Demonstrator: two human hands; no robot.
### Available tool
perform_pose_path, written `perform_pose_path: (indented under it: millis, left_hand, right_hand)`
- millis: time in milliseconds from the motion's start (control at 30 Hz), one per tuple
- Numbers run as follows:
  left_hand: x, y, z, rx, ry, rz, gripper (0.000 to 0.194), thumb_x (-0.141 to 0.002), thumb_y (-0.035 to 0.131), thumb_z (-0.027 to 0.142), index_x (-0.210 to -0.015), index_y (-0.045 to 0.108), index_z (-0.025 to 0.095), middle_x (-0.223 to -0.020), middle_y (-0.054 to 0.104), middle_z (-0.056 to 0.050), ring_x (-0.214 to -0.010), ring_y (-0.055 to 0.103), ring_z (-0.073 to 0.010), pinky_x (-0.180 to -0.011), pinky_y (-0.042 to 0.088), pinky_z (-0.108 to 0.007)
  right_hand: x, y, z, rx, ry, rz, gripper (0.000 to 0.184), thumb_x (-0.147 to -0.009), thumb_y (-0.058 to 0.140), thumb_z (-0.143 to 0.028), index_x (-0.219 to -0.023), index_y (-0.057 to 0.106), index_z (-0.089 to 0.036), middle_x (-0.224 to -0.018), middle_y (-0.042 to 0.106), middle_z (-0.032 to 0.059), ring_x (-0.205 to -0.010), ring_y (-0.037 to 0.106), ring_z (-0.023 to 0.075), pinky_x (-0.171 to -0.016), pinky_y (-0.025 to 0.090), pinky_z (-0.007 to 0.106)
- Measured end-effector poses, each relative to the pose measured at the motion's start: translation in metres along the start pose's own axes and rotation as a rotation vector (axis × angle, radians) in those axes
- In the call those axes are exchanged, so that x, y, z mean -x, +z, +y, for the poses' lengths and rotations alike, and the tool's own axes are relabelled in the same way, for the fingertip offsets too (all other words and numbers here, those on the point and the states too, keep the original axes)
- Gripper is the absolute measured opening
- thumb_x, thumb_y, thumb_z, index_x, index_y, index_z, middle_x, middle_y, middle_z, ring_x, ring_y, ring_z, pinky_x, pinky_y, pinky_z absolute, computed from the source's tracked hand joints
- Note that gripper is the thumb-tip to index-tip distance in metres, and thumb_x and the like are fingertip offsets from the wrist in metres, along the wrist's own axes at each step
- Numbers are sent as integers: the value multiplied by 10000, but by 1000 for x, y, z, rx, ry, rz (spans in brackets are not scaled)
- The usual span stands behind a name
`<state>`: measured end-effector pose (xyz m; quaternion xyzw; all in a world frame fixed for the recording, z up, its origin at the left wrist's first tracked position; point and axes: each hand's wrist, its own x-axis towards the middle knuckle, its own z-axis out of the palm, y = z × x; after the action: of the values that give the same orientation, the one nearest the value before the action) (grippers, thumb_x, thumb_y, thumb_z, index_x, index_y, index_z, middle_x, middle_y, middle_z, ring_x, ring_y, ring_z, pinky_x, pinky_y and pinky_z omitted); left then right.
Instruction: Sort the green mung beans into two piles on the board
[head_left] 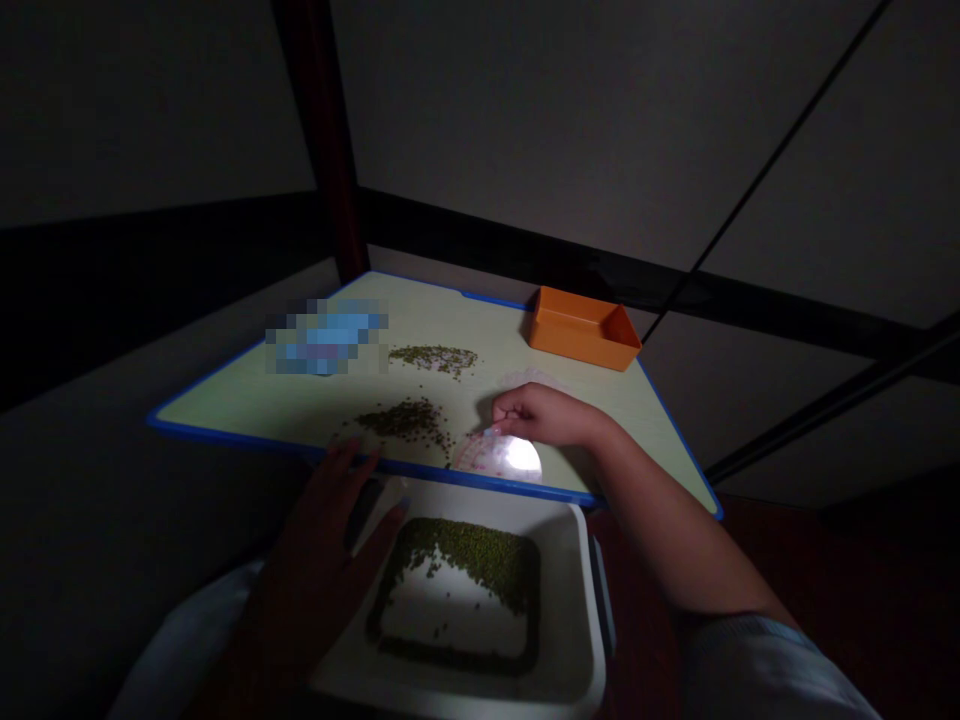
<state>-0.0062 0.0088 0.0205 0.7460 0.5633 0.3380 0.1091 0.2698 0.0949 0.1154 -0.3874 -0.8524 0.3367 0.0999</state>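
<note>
My left hand (330, 525), dim in shadow, has its fingers apart at the near left rim of a white container (566, 580). Small green beans (472, 550), which look like mung beans, lie banked along the container's far and right sides. Over the tabletop (600, 430), my right hand (536, 412) is closed with fingers curled and tips pinched; what they hold, if anything, is hidden. Just below those fingertips is a pale round patch (480, 458) with reddish marks and a bright glare. Left of the hand lies a dark loose pile of beans (409, 420).
A thinner scatter of beans (435, 358) lies farther back on the blue-edged table. An orange open box (581, 330) stands at the far right corner. At the left is a blurred-out blue item (326, 340). Walls rise behind the table.
</note>
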Motion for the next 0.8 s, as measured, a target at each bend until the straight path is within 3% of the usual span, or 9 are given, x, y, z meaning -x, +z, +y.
perform_pose_path:
  millis: [333,800]
  left_hand:
    - [0,1,0,2,1,14,594,-842,430,556,-1331,437,219,-1504,361,-103,-1408,291,-276,-1142,279,-508]
    - [-1,2,0,0,1,3,619,-835,428,573,-1318,450,186,-1487,381,-131,-1404,297,-286,-1139,278,-509]
  right_hand:
    - [-1,2,-10,-5,59,130,213,-886,509,-223,-687,534,-152,-522,573,-36,-478,472,72,-560,319,215]
    - [-6,8,-8,-25,17,82,207,-887,537,-252,-705,540,-153,-508,550,-52,-473,437,63,-554,305,209]
